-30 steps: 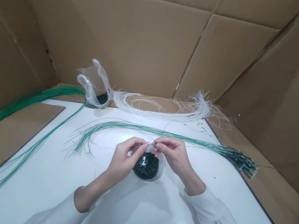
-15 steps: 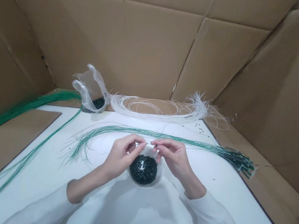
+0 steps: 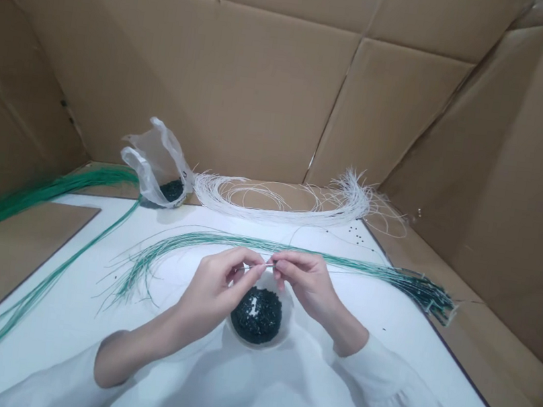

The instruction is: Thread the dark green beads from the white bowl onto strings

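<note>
Both hands meet just above a white bowl (image 3: pixel 288 322) that holds a heap of dark green beads (image 3: pixel 257 315). A thin strand (image 3: pixel 269 265) runs between the fingertips. My left hand (image 3: pixel 223 284) pinches it between thumb and forefinger. From the other side, my right hand (image 3: pixel 308 282) has its thumb and forefinger closed on the same strand. Anything smaller at the fingertips is too tiny to make out. Behind the hands, a bundle of green strands (image 3: pixel 246 240) lies across the white table, with dark beaded ends (image 3: pixel 427 294) at the right.
A clear plastic bag (image 3: pixel 155 171) with dark beads stands at the back left. White strands (image 3: pixel 270 215) lie coiled along the back. More green strands (image 3: pixel 16 200) spread down the left. Loose beads (image 3: pixel 358 236) dot the back right. Cardboard walls (image 3: pixel 276 91) enclose the table.
The fingertips of both hands have come closer together on the strand. The whole view has shifted slightly, so the surroundings appear a little further left.
</note>
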`<action>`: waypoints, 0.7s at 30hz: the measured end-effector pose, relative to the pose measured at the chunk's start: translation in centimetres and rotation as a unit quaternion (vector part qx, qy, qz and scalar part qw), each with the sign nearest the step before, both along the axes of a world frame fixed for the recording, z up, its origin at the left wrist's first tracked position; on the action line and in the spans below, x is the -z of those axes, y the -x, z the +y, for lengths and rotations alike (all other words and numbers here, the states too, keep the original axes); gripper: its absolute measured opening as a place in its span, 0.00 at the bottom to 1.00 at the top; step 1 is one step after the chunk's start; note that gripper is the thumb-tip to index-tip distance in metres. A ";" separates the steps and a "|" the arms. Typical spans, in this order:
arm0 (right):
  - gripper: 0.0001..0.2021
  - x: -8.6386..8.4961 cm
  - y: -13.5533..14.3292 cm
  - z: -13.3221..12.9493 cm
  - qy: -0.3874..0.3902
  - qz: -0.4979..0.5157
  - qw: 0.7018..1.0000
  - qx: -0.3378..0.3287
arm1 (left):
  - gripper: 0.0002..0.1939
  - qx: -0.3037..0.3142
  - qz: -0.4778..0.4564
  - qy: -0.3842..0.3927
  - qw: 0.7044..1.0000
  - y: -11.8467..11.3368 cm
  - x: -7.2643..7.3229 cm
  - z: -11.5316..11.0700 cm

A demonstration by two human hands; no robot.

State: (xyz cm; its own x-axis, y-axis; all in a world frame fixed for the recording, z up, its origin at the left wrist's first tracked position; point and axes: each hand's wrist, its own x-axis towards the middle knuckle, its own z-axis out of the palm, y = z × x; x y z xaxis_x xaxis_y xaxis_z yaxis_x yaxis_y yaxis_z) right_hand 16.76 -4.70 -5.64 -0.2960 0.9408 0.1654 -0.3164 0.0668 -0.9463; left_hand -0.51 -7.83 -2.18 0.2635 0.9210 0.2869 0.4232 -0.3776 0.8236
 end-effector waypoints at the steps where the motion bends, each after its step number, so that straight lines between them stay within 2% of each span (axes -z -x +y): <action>1: 0.05 -0.4 -0.1 0.4 -0.006 -0.012 1.000 -0.014 | 0.09 -0.011 -0.003 -0.001 1.000 0.3 -0.3 0.0; 5: 0.08 -2.3 -0.5 1.7 -0.013 0.004 1.000 -0.026 | 0.10 -0.026 0.023 0.020 0.999 1.4 -2.0 -0.3; 9: 0.02 -3.1 -0.4 1.8 -0.008 0.035 0.998 -0.044 | 0.09 0.000 0.057 0.037 0.998 1.8 -3.2 -0.3; 14: 0.02 -2.5 -0.1 1.6 -0.006 0.032 0.995 -0.091 | 0.07 0.002 0.036 0.034 0.999 0.9 -2.9 0.0; 21: 0.04 -1.8 -0.4 1.3 -0.030 0.031 0.995 -0.088 | 0.07 -0.003 -0.002 0.016 1.000 0.1 -1.9 0.2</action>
State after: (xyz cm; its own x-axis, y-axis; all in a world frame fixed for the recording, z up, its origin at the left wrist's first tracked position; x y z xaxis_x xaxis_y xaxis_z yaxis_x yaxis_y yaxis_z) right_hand 17.19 -3.36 -3.81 -0.4424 0.8632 0.2434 -0.3854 0.0621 -0.9207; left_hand -0.59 -7.60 -0.31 0.2560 0.9313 0.2591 0.4218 -0.3488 0.8369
